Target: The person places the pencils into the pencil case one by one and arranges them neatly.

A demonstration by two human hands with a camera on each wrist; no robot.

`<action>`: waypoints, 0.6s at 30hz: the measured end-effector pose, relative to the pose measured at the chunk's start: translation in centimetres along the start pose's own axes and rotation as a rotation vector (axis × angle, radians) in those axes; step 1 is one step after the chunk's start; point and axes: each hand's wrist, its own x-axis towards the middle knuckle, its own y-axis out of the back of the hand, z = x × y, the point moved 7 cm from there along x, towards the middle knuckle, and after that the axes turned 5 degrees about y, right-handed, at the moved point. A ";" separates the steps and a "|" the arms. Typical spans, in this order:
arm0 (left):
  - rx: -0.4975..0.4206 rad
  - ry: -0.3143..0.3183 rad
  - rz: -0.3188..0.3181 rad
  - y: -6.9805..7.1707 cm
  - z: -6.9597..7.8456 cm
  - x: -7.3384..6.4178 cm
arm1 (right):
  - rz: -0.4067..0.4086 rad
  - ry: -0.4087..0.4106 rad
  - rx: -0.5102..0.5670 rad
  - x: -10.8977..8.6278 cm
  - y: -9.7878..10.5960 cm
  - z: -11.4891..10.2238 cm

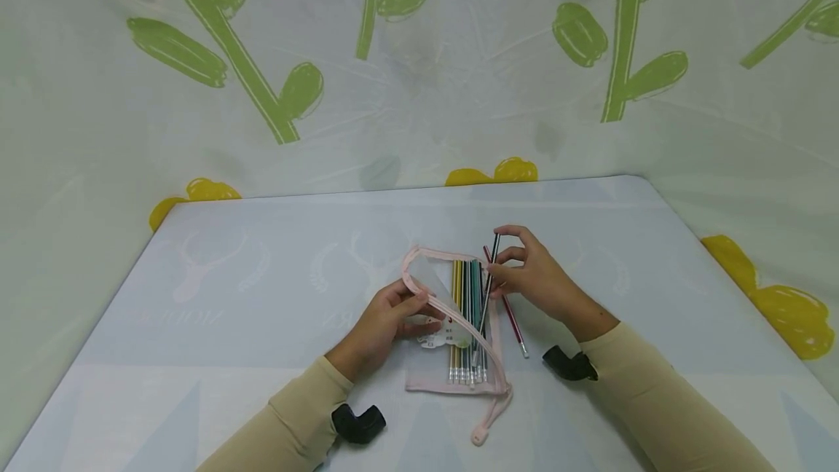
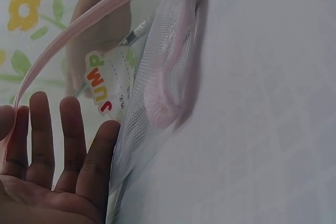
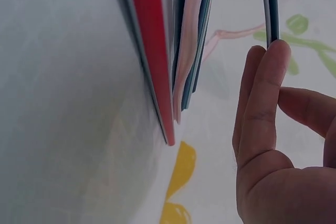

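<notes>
A clear mesh pouch point(image 1: 422, 374) with pink zipper trim lies on the table, its mouth spread open. Several pencils point(image 1: 467, 297), yellow, dark striped and teal, lie side by side in it, eraser ends toward me. My left hand point(image 1: 392, 320) pinches the pink zipper edge point(image 2: 68, 30) between thumb and index finger; the other fingers extend along the opening. Between finger and thumb, my right hand point(image 1: 534, 275) holds a dark striped pencil point(image 3: 270, 9), tilted, its eraser end down within the pouch's opening. Beside the pouch's right edge lies a red pencil point(image 1: 514, 320), partly behind the right hand.
A white label point(image 2: 107, 85) with colourful letters shows at the pouch's opening. The pink zipper pull point(image 1: 481, 434) trails off the near right corner. Black wrist mounts point(image 1: 359, 425) sit on both sleeves. Behind the pale table point(image 1: 262, 275) hangs a leaf-patterned sheet point(image 1: 459, 93).
</notes>
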 end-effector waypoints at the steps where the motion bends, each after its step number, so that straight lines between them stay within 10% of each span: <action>1: 0.001 -0.001 -0.003 0.0 0.0 0.0 | -0.007 0.003 0.011 0.0 -0.1 0.0; 18: 0.014 0.013 -0.015 -0.2 -0.1 0.2 | -0.126 -0.075 -0.025 1.7 -1.4 0.8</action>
